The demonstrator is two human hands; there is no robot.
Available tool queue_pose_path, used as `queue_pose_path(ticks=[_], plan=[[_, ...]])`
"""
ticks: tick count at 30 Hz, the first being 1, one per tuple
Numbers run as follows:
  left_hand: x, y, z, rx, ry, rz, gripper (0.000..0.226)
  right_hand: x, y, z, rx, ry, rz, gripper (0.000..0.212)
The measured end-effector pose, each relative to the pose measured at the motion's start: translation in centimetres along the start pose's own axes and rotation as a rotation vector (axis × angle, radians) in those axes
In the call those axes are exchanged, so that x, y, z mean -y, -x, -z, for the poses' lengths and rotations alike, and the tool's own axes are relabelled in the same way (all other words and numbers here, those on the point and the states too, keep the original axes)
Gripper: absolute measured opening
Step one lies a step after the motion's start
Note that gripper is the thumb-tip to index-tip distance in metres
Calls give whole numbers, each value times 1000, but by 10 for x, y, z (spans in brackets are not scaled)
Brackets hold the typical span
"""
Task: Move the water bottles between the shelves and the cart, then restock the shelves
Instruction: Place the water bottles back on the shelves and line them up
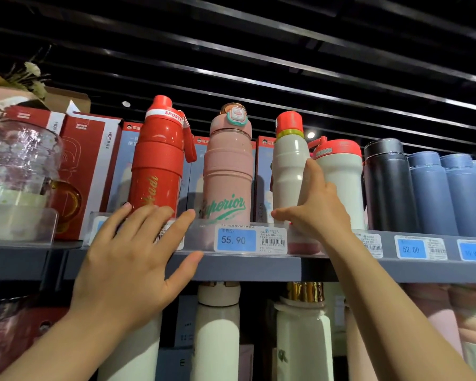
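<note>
On the high shelf [248,266], level with the camera's upward gaze, stand the water bottles in a row: a red sports bottle [158,160], a pink bottle [228,171] lettered in green script, a slim white bottle [289,171] with a red cap, a broader white flask [341,182], a black flask [388,185] and several blue flasks [448,191].

The right hand [318,204] has its thumb and fingers curled round the lower body of the slim white bottle, the thumb lying up its side. The left hand [134,259] is spread flat and holds nothing, its fingertips at the foot of the red sports bottle and over the clear price strip [204,235].

The step looks like seating or lifting the slim bottle at the shelf's front edge. To do it well, grip low but firmly, keep the bottle upright, and clear the clear lip before drawing it outward. Its neighbours stand close, so a straight path avoids knocking the pink one. The free hand can steady the red bottle.

The slim bottle is smooth, glossy and waisted, likely slippery. The red and pink bodies look matt and ridged in stepped bands, easier to hold. The blue and black flasks are plain cylinders with a satin finish. Boxes [94,166] stand behind.
</note>
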State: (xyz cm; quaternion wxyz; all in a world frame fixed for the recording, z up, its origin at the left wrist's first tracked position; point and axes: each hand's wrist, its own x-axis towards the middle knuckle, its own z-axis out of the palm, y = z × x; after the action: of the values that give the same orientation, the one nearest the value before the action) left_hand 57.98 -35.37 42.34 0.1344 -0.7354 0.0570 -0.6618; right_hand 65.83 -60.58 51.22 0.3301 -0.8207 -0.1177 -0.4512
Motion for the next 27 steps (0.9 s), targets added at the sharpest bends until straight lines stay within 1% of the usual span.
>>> queue_pose_path(ticks=[3,5,9,13,18,22,24,26,27], plan=[[0,0,0,-6,1,-3,59,-3,-1,1,-6,-41,25,111],[0,0,0,-17,6,-7,60,-5,-1,3,8,-111,50,108],[1,1,-1,-29,13,-5,62,-10,-2,12,79,-285,63,99],[0,1,-2,-36,9,-5,59,-14,-3,14,128,-394,51,100],[0,1,-1,-42,14,-3,59,-14,-2,14,115,-405,64,102],[0,1,-1,-41,12,-5,59,-5,6,9,55,-342,60,118],[0,1,-1,-39,12,-6,59,-3,7,6,49,-290,64,121],[0,1,-1,-40,13,-7,59,-2,6,5,70,-276,64,117],[0,1,-1,-43,12,-8,58,-3,5,6,77,-278,65,112]])
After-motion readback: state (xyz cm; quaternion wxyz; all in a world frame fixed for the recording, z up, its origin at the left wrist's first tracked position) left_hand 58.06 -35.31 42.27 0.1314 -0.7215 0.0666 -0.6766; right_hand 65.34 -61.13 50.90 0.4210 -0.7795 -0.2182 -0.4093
